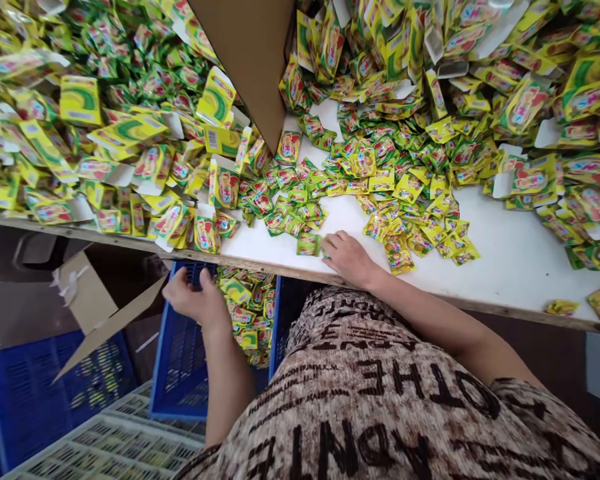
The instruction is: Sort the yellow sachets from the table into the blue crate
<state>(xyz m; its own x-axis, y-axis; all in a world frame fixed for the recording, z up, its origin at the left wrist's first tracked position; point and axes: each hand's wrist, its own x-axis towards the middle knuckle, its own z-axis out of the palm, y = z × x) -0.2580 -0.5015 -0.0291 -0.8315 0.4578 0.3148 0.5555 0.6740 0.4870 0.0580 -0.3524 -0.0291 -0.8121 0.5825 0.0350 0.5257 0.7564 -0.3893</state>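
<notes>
My right hand (349, 259) rests at the front edge of the white tabletop with its fingers bent and pinched on a small green candy packet (324, 247), mostly covered by the fingertips. Another green candy packet (309, 244) lies flat just left of them. My left hand (196, 297) hangs below the table edge, over a blue crate (166, 363). Its thumb stands apart from the curled fingers, and I see nothing between them. Yellow candy boxes (245, 300) fill part of that crate. Loose green packets (293, 200) and yellow packets (405, 190) spread over the table beyond my right hand.
A brown cardboard divider (253, 53) stands between two heaps. Yellow boxes (130, 133) pile up on the left, and more boxes (535, 167) on the right. Below left are an open carton (87, 293), another blue crate (25, 387) and a pale slatted crate (115, 443).
</notes>
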